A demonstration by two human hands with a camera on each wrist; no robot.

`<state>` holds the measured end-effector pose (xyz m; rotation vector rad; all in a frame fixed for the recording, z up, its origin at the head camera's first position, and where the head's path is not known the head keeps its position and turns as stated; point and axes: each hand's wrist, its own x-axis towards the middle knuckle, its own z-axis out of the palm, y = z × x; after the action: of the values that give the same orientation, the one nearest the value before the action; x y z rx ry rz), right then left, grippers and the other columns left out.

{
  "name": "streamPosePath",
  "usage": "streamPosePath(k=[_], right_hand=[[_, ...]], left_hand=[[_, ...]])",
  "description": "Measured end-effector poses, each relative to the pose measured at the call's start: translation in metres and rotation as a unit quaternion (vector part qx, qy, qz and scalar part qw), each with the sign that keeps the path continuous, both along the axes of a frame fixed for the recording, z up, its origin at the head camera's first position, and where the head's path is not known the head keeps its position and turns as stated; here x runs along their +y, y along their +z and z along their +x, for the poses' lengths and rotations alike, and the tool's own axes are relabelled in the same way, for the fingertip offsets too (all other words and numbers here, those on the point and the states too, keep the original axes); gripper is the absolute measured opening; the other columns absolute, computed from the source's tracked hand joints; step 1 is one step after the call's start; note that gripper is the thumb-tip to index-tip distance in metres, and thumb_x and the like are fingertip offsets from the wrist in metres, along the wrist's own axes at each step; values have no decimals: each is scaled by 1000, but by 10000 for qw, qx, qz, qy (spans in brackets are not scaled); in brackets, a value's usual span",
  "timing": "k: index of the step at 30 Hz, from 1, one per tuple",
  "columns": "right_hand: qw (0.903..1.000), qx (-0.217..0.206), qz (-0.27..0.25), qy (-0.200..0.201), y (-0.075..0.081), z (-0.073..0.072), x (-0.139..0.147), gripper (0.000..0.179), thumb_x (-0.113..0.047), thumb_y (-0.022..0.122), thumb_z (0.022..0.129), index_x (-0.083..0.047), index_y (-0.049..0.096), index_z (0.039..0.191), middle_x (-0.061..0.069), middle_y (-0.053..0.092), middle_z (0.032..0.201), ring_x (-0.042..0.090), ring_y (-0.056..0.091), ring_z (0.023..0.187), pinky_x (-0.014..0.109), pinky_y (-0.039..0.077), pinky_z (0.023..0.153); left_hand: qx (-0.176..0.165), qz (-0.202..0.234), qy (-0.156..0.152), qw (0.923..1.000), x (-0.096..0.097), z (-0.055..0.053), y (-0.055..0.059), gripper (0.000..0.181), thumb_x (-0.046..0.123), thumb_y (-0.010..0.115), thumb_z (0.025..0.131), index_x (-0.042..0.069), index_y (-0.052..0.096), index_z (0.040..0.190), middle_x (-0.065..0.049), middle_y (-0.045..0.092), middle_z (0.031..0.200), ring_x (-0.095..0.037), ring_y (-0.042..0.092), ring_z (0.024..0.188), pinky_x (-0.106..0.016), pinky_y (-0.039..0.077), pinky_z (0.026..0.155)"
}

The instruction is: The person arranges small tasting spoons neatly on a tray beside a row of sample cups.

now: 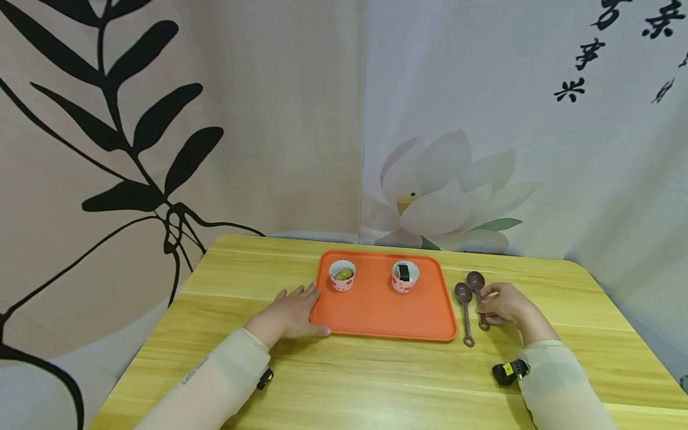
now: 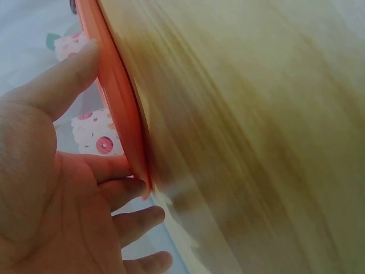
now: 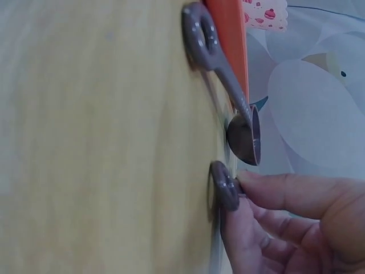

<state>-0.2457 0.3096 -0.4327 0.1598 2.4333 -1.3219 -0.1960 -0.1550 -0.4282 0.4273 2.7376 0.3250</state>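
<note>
My left hand point(image 1: 292, 313) lies at the left end of an orange tray point(image 1: 384, 313), fingers spread and fairly straight, thumb along its near edge. In the left wrist view the thumb and fingertips touch the tray's rim point(image 2: 122, 108). To the right of the tray, my right hand point(image 1: 505, 307) pinches the handle of a brown spoon point(image 1: 475, 280) between thumb and fingers. Its ringed handle end point(image 3: 225, 185) shows beside the thumb in the right wrist view. A matching brown spoon point(image 1: 466, 319) lies just left of it, close to the tray.
Two patterned paper cups stand on the tray: the left cup point(image 1: 342, 283) holds something green, the right cup point(image 1: 404, 285) a black-and-white piece. Everything rests on a wood-grain table point(image 1: 376, 382). Behind it hangs a printed curtain point(image 1: 301, 149).
</note>
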Motion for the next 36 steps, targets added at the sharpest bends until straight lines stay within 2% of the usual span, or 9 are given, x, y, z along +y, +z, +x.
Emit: streamPosePath(k=[13,22,36], right_hand=[[9999,140,-68,-3,0,5,8,40,5,67,90,18,46,122,8,67,82,13,63,63,27,58,60],[9996,286,2,-6,11,9,8,39,3,65,93,18,47,125,9,67,85,15,63,64,29,58,61],[9973,690,-203,161,28,17,0,45,2,62,96,19,43,133,11,65,91,15,66,71,30,59,66]], left_hand=[[-37,-19,18,10000,1,-1,1,100,62,68,86,3,30,157,-14,22,164,-39,21,150,-62,14,118],[-25,56,22,10000,1,1,1,101,62,69,85,2,31,156,-15,23,164,-39,22,149,-63,15,117],[-9,73,19,10000,0,0,-1,101,62,69,86,2,30,157,-16,22,164,-40,22,149,-63,16,117]])
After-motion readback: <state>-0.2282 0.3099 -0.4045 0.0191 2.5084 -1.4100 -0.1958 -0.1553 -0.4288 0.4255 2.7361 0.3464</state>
